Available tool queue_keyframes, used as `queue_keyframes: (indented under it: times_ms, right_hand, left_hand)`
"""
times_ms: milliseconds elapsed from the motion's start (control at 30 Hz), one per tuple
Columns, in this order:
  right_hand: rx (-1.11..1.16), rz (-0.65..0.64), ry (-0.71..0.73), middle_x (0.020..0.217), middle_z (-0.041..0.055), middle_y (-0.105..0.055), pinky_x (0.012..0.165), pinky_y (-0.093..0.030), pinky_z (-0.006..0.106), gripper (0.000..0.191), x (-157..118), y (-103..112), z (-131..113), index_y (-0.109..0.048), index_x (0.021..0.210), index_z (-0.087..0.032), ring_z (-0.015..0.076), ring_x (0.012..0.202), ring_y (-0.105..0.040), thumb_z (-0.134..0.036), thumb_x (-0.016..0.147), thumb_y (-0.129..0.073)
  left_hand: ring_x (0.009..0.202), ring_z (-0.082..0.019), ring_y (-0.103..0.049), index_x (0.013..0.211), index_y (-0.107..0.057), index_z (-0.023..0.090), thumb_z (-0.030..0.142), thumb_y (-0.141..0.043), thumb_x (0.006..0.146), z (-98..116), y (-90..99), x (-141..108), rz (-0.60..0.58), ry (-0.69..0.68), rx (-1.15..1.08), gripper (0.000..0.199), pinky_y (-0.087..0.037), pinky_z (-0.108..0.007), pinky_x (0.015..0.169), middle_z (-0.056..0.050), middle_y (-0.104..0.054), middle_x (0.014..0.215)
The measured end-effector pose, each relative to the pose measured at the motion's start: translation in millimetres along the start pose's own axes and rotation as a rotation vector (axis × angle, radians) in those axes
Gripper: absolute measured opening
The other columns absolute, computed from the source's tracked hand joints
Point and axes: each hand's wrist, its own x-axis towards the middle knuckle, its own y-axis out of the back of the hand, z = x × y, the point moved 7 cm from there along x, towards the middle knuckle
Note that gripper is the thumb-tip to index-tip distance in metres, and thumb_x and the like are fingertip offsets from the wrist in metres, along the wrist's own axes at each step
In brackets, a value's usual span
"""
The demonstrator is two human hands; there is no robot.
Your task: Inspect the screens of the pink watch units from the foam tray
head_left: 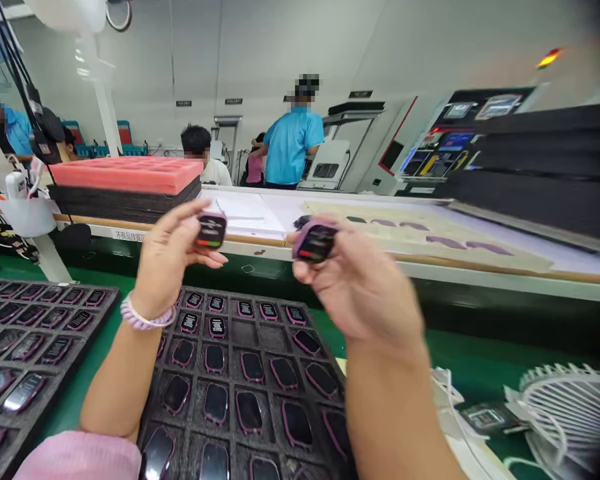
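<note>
My left hand [173,250] grips a smartwatch body [213,231] between thumb and fingers, its screen lit with a coloured strip low down. In my right hand [365,283] a second purple-rimmed smartwatch [316,243] is pinched, its screen also lit. Both are held up above a black foam tray [250,335] whose pockets hold several similar watch bodies. Some of those screens show white text, others are dark. Two pockets near the tray's far side hold no watch. A pale coiled band circles my left wrist.
Another filled watch tray [87,343] lies at left. Pink foam [125,175] tops black foam on the shelf [220,235]. Dark foam stacks [545,157] stand at right, near purple pieces [445,242] on a pale mat. A white fan [575,407] sits lower right. Several people are behind the bench.
</note>
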Motion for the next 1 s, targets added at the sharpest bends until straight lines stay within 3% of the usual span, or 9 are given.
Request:
queue_keyframes:
  times_ms: [100, 200, 267, 433, 600, 700, 833, 900, 1000]
  right_hand:
    - [0.115, 0.013, -0.113, 0.084, 0.0015, -0.067, 0.045, -0.042, 0.022, 0.051, 16, -6, 32, -0.058, 0.102, -0.024, 0.0129, 0.055, -0.053, -0.047, 0.068, -0.088]
    - [0.1, 0.045, -0.175, 0.078, 0.0004, -0.066, 0.042, -0.036, 0.02, 0.05, 23, 0, 57, -0.056, 0.097, -0.022, 0.0108, 0.05, -0.051, -0.044, 0.065, -0.088]
    - [0.104, 0.034, -0.217, 0.082, 0.0016, -0.068, 0.043, -0.038, 0.021, 0.046, 24, 4, 65, -0.057, 0.099, -0.021, 0.0114, 0.05, -0.053, -0.039, 0.067, -0.084]
    - [0.14, -0.026, -0.304, 0.088, 0.0039, -0.069, 0.053, -0.051, 0.026, 0.048, 28, 14, 58, -0.059, 0.107, -0.018, 0.0162, 0.061, -0.063, -0.021, 0.06, -0.068]
    - [0.09, -0.095, -0.334, 0.093, 0.0004, -0.067, 0.061, -0.055, 0.026, 0.063, 20, 25, 50, -0.052, 0.122, -0.022, 0.0149, 0.068, -0.066, -0.018, 0.062, -0.075]
    - [-0.086, -0.2, -0.341, 0.101, 0.0032, -0.065, 0.064, -0.057, 0.029, 0.068, 1, 37, 68, -0.045, 0.129, -0.022, 0.0167, 0.071, -0.067, -0.022, 0.069, -0.077]
    - [-0.603, -0.434, -0.343, 0.095, 0.0062, -0.063, 0.064, -0.057, 0.035, 0.05, -35, 52, 120, -0.043, 0.127, -0.016, 0.0208, 0.071, -0.067, -0.029, 0.081, -0.058]
    - [-0.776, -0.488, -0.325, 0.092, 0.0069, -0.062, 0.073, -0.056, 0.04, 0.044, -49, 58, 141, -0.053, 0.118, -0.014, 0.0227, 0.074, -0.065, -0.025, 0.077, -0.061]
    - [-0.986, -0.526, -0.273, 0.109, 0.0148, -0.059, 0.094, -0.047, 0.052, 0.04, -61, 59, 158, -0.064, 0.111, -0.013, 0.0323, 0.102, -0.06, -0.022, 0.073, -0.067]
  left_hand:
    - [0.053, -0.012, -0.065, 0.119, -0.062, 0.017, 0.043, -0.067, 0.085, -31, -19.9, 14, -0.098, 0.121, -0.107, 0.043, -0.055, -0.02, 0.048, -0.002, -0.068, 0.079]
    - [0.045, -0.006, -0.057, 0.108, -0.062, 0.016, 0.038, -0.074, 0.078, -57, -29.9, 18, -0.148, 0.189, -0.09, 0.039, -0.046, -0.015, 0.042, 0.0, -0.066, 0.079]
    - [0.046, -0.005, -0.056, 0.109, -0.059, 0.016, 0.03, -0.075, 0.074, -67, -34.3, 17, -0.18, 0.225, -0.069, 0.04, -0.045, -0.014, 0.043, 0.001, -0.066, 0.082]
    - [0.061, -0.009, -0.065, 0.12, -0.047, 0.017, 0.013, -0.072, 0.068, -78, -51.9, 13, -0.297, 0.314, -0.114, 0.057, -0.052, -0.018, 0.054, -0.001, -0.062, 0.095]
    - [0.06, -0.012, -0.066, 0.113, -0.041, 0.017, 0.011, -0.067, 0.07, -92, -72.0, 16, -0.398, 0.37, -0.085, 0.051, -0.055, -0.027, 0.059, -0.002, -0.058, 0.098]
    - [0.062, -0.014, -0.064, 0.11, -0.041, 0.017, 0.018, -0.068, 0.075, -110, -82.7, 13, -0.542, 0.358, 0.218, 0.044, -0.055, -0.031, 0.063, -0.003, -0.059, 0.096]
    - [0.092, -0.023, -0.064, 0.109, -0.055, 0.014, 0.032, -0.078, 0.073, -143, -95.1, -14, -0.873, 0.202, 0.883, 0.046, -0.054, -0.036, 0.085, -0.009, -0.058, 0.105]
    - [0.105, -0.028, -0.06, 0.11, -0.061, 0.013, 0.034, -0.08, 0.071, -160, -96.4, -31, -0.943, 0.199, 1.011, 0.049, -0.05, -0.039, 0.095, -0.013, -0.056, 0.113]
    - [0.114, -0.034, -0.055, 0.114, -0.064, 0.011, 0.037, -0.079, 0.072, -182, -96.1, -53, -0.986, 0.231, 1.115, 0.051, -0.047, -0.042, 0.1, -0.016, -0.054, 0.116]
